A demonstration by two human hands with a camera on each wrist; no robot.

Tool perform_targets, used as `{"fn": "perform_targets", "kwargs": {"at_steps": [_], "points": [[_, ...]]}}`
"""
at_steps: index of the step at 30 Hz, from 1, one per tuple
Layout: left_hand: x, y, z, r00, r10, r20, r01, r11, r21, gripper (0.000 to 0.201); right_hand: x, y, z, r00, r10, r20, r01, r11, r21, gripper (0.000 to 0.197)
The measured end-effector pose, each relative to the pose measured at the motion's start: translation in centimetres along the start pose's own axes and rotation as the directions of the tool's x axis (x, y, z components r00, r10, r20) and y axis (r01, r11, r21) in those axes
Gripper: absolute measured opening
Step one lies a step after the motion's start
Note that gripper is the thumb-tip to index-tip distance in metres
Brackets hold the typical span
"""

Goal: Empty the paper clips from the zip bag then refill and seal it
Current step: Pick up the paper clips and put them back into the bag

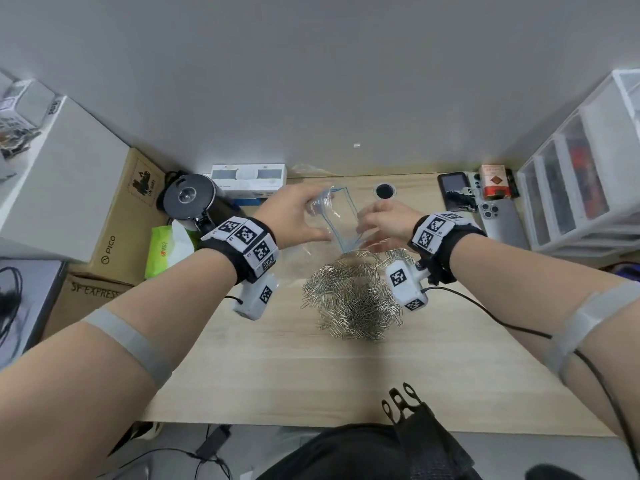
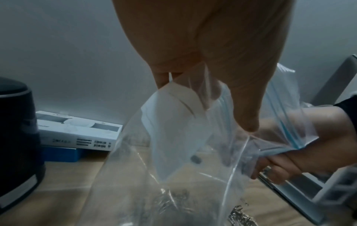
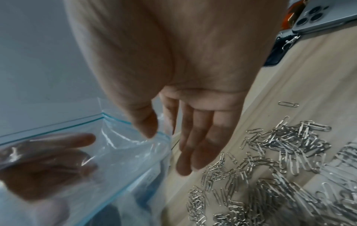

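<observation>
A clear zip bag with a blue zip line hangs above the wooden desk, its mouth pulled open between both hands. My left hand pinches the bag's left side between thumb and fingers; its fingers show through the plastic. My right hand pinches the right zip edge with thumb and forefinger, the other fingers held straight. A heap of silver paper clips lies on the desk just below and in front of the bag. The same paper clips spread under my right palm.
A black cylindrical appliance, a white box and a green tissue pack stand at the back left. Phones and a white drawer unit are at the right. A round cable hole lies behind the bag.
</observation>
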State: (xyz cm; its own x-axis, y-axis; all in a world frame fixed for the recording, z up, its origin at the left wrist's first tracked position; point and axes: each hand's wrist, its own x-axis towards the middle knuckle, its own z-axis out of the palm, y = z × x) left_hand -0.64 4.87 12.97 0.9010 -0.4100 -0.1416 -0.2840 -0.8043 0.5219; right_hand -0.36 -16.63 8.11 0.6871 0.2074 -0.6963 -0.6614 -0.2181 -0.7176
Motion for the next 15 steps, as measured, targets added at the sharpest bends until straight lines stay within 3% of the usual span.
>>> {"fn": "perform_targets", "kwargs": {"at_steps": [3, 5, 8, 10, 12, 15], "points": [[-0.6, -1.8, 0.5, 0.994, -0.072, 0.081, 0.066, 0.995, 0.077, 0.072, 0.8, 1.7, -0.9, 0.991, 0.045, -0.128, -0.049, 0.998, -0.033, 0.042], [-1.3, -3.1, 1.1, 0.984, -0.122, 0.134, 0.105, 0.987, 0.125, 0.071, 1.2, 3.5, -1.6, 0.96, 0.017, -0.28, -0.093, 0.962, -0.259, 0.062], [-2.8, -4.7, 2.5, 0.96, -0.188, 0.209, 0.158, 0.976, 0.152, 0.066, 0.9, 6.7, -2.0, 0.952, 0.046, -0.303, -0.241, 0.724, -0.646, 0.094], [-3.8, -5.7, 3.6, 0.947, -0.218, 0.235, 0.181, 0.969, 0.171, 0.066, 0.7, 8.8, -1.9, 0.957, 0.079, -0.279, -0.276, 0.543, -0.793, 0.113], [-4.9, -6.6, 4.6, 0.941, -0.235, 0.244, 0.196, 0.965, 0.176, 0.069, 0.6, 10.6, -1.5, 0.957, 0.06, -0.284, -0.28, 0.447, -0.85, 0.123], [-5.9, -7.6, 5.7, 0.941, -0.237, 0.24, 0.198, 0.964, 0.177, 0.071, 0.9, 12.5, -0.7, 0.961, 0.033, -0.275, -0.267, 0.381, -0.885, 0.134]]}}
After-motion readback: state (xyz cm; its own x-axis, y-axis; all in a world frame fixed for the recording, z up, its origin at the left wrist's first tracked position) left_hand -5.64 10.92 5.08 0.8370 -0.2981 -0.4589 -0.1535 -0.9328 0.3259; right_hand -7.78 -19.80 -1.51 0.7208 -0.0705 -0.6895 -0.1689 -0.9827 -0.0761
